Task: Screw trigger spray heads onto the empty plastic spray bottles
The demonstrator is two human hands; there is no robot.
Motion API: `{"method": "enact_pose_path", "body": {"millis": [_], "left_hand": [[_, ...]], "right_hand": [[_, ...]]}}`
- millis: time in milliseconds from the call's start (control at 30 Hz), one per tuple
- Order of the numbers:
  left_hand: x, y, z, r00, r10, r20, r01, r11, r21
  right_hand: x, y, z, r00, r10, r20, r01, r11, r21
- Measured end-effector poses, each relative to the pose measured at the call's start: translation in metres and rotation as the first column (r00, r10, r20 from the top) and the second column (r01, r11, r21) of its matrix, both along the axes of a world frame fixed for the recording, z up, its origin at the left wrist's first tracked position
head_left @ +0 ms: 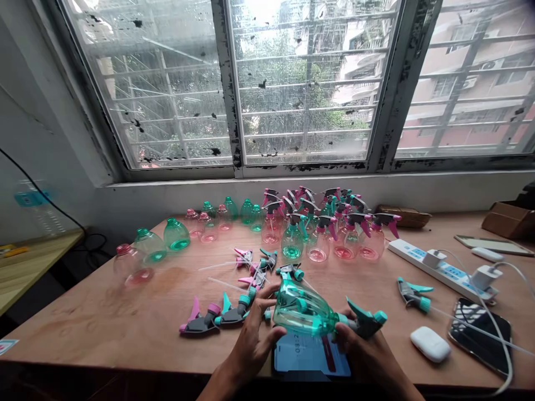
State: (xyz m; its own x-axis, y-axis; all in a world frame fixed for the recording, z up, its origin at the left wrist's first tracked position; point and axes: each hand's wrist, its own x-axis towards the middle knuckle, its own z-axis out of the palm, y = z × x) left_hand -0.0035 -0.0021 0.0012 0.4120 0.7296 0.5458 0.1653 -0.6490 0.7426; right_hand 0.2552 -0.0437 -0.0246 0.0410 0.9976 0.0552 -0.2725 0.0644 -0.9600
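A clear green spray bottle (301, 309) lies tilted on its side between my hands, above the front edge of the table. My left hand (261, 328) is closed around its base end. My right hand (359, 342) is closed at the neck, on the grey and green trigger sprayer (366, 318) that sits at the bottle's mouth. Whether the thread is fully tightened cannot be told. Just beyond the bottle lie several loose trigger sprayers, among them a pink and grey one (201, 320) and a green and grey one (237, 312).
Several bottles with sprayers on, such as a pink one (318, 245), stand at the back. Open bottles, including a green one (176, 235), stand left. A power strip (443, 270), black phone (480, 337), white earbud case (430, 343) and loose sprayer (413, 295) lie right. A lit phone (307, 356) lies below my hands.
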Motion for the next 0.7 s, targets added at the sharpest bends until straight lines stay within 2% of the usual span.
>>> {"method": "enact_pose_path", "body": {"millis": [100,233,333,433,533,633,700], "left_hand": [[0.002,0.002,-0.002,0.999,0.032,-0.005,-0.032,0.999,0.031],[0.003,0.003,-0.003,0.999,0.031,-0.035,-0.027,0.996,0.091],[0.001,0.002,-0.002,0.997,0.007,-0.079,-0.006,1.000,0.009],[-0.001,0.000,-0.002,0.996,0.006,-0.089,-0.015,0.994,-0.108],[-0.002,0.000,-0.004,0.998,0.041,-0.049,-0.049,0.984,-0.172],[-0.002,0.002,-0.008,0.999,0.036,-0.020,-0.039,0.982,-0.183],[-0.001,0.003,-0.010,1.000,0.001,-0.020,-0.003,0.991,-0.135]], "right_hand": [[0.001,-0.001,0.000,0.998,0.005,0.061,-0.005,1.000,0.007],[0.004,0.001,-0.003,0.999,-0.013,0.047,0.014,0.999,-0.039],[0.005,0.002,-0.002,0.997,-0.005,0.076,0.008,0.999,-0.039],[0.006,0.003,0.002,0.970,-0.013,0.243,0.003,0.999,0.040],[0.006,0.004,0.007,0.929,-0.015,0.370,-0.025,0.994,0.104],[0.008,0.004,0.007,0.916,-0.005,0.402,-0.036,0.995,0.094],[0.009,0.003,0.004,0.911,0.011,0.412,-0.048,0.996,0.079]]}}
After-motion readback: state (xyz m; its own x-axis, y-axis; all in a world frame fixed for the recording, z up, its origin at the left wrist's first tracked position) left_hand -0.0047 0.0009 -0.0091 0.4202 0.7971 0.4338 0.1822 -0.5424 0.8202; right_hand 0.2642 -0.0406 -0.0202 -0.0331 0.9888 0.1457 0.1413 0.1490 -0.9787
